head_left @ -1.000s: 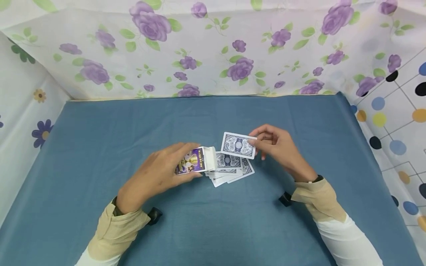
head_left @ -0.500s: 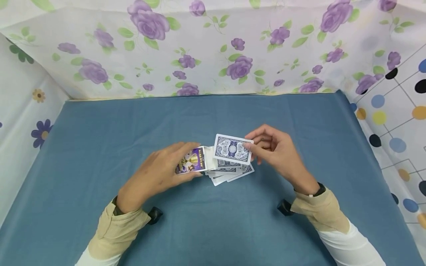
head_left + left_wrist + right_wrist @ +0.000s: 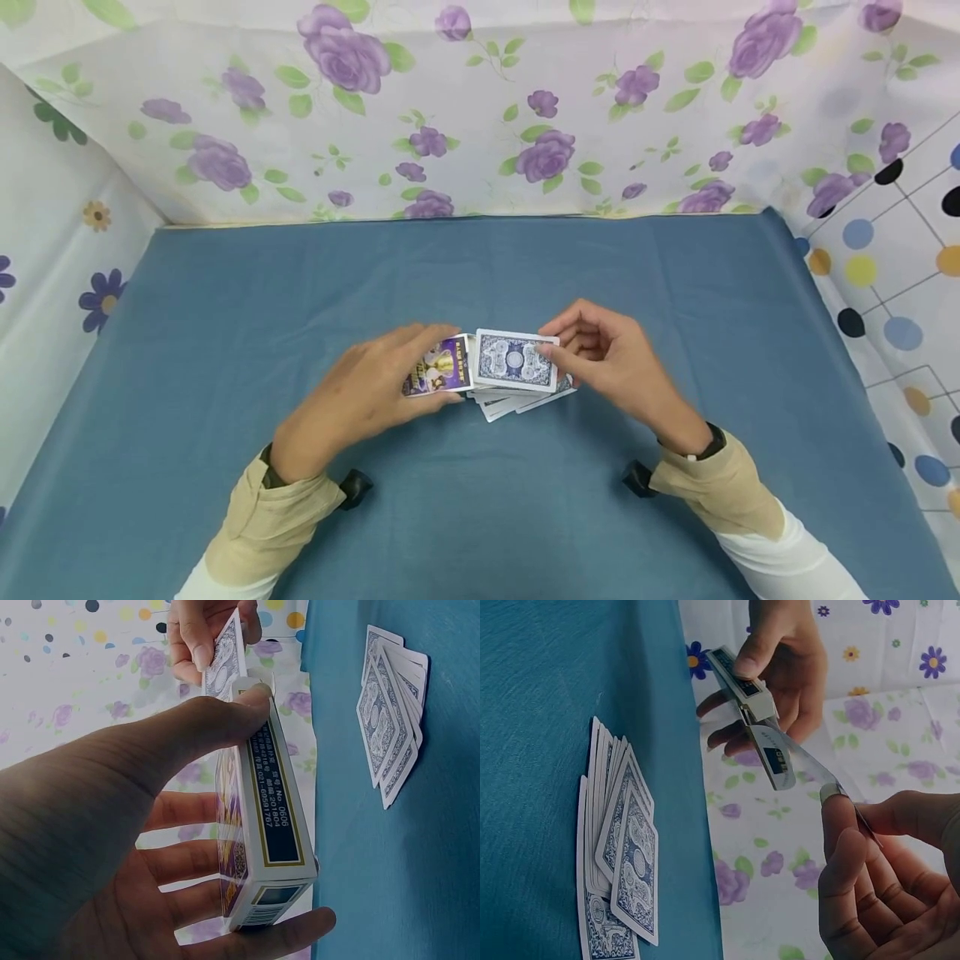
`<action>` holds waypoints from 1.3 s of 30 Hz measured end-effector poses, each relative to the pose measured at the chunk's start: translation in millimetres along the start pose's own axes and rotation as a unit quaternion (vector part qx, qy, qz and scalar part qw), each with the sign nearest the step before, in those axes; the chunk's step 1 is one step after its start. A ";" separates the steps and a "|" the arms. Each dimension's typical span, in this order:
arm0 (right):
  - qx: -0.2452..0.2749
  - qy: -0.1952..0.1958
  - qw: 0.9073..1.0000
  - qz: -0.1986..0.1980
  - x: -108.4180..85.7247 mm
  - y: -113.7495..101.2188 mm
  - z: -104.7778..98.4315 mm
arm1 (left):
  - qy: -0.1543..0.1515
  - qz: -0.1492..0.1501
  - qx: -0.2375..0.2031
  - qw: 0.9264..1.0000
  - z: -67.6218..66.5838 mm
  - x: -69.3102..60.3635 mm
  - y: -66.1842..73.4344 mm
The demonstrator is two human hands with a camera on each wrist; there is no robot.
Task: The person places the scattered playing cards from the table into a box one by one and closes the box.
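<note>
One playing card was at the open end of the card box, its long axis nearly in line with the box's; the nearer right hand pinched its outer end, while the left hand gripped the box.

Box in left hand: glossy printed cardboard
Card in right hand: smooth, coated-looking paper
Cloth beneath both hands: matt, faintly creased

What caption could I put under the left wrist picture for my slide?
Left fingers grip a card box, right fingers pinch one card; loose cards lie on blue cloth.
</note>
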State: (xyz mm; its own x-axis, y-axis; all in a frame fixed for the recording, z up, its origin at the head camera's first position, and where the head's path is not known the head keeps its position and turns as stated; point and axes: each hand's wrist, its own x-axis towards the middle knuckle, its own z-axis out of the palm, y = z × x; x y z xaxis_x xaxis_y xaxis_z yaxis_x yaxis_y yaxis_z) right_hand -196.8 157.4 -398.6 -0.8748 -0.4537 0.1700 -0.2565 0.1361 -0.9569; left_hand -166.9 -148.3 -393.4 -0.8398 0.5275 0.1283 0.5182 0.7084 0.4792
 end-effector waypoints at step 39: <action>-0.051 -0.025 0.998 0.030 -2.6 6.2 12.8 | -0.014 0.042 0.001 0.999 10.7 1.1 12.6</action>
State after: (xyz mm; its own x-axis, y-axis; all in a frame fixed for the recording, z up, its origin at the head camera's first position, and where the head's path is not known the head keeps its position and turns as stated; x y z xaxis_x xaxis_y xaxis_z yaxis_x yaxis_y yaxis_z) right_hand -190.9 148.1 -407.9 -0.8688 -0.4854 0.0980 -0.2466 0.2525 -0.9357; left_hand -159.6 -133.8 -396.4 -0.7881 0.5985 0.1437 0.5875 0.6618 0.4657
